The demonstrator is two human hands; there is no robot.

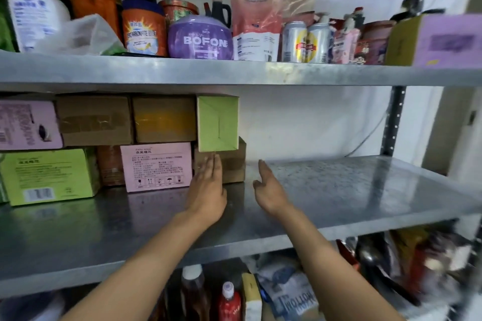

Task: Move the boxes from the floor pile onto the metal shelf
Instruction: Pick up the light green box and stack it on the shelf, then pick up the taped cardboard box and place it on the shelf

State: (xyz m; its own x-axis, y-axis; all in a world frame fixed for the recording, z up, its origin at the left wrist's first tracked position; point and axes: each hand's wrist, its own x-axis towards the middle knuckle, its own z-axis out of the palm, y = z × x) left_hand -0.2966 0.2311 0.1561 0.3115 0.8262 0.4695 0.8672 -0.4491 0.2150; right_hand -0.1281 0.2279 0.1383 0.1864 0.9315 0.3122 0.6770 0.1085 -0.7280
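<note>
Both hands are reaching into the middle level of the metal shelf [352,190], neither one holding anything. The left hand [208,185] is lying flat with fingers straight and together, fingertips touching or nearly touching the front of the brown box [232,167] at the right end of the stack. The right hand [268,190] is hovering just right of that box, fingers relaxed and loosely extended over bare shelf, gripping nothing.

The boxes are sitting at the far left of this level, in two layers. A green box [217,124] is standing on end on top of the brown one, its near edge overhanging slightly. To its left a pink box [156,165] and another green box [49,177] are filling the lower row, with brown cartons [164,118] above. The floor pile is not in view.

Judging from this, the step in hand is squaring up a just-placed box. To do it well: push with a flat palm low on the brown box, so the green box on top is not tipping. Brace the right side with the right hand while sliding. Seat it tight against the pink box, leaving the open right half of the shelf for the next ones. The green box looks top-heavy, so steadying it first is advisable.
</note>
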